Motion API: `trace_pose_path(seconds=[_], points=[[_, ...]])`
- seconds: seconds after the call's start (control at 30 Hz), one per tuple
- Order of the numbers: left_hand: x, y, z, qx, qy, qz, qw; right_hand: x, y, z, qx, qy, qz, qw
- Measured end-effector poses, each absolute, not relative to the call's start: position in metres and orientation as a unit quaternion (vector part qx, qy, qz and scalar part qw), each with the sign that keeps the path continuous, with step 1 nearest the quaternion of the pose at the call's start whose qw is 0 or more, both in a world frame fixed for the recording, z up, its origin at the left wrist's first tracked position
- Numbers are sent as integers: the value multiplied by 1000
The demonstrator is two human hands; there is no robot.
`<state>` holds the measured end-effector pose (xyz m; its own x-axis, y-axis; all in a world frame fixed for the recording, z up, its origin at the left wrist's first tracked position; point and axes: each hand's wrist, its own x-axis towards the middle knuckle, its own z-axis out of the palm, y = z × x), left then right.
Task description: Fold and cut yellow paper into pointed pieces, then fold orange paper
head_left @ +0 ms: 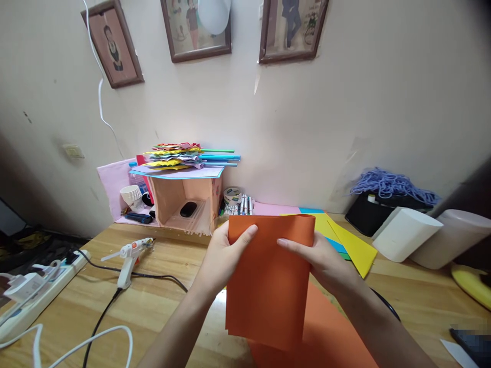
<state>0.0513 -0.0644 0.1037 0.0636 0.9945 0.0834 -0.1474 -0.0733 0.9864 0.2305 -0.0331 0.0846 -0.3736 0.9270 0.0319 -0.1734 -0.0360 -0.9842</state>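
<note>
Both hands hold up a folded sheet of orange paper (pixel 268 286) over the table, its curved fold on the right side. My left hand (pixel 226 250) grips the left edge near the top, thumb flat on the front. On the opposite edge my right hand (pixel 322 255) pinches the paper by the fold, its thumb across the front. The fingers of both hands are hidden behind the paper. Beneath it, another orange sheet (pixel 330 332) lies on the wooden table (pixel 172 317).
A white glue gun (pixel 130 255) and a power strip (pixel 49 286) with cables lie left. Behind stands a cardboard box (pixel 184 194) topped with colourful paper pieces. Markers (pixel 245 204), yellow paper (pixel 355 245), white paper rolls (pixel 406 232) and blue yarn (pixel 391 184) are towards the back and right.
</note>
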Motion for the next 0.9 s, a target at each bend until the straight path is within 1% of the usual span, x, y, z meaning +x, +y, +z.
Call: trace_pose_path(seconds=[0.23, 0.57, 0.9], points=[[53, -67, 106, 510, 434, 536, 513, 227, -35, 89, -364, -527, 615, 461], [53, -65, 105, 510, 430, 532, 521, 230, -36, 91, -377, -526, 622, 441], [54, -65, 105, 505, 439, 531, 520, 231, -35, 88, -381, -529, 612, 447]])
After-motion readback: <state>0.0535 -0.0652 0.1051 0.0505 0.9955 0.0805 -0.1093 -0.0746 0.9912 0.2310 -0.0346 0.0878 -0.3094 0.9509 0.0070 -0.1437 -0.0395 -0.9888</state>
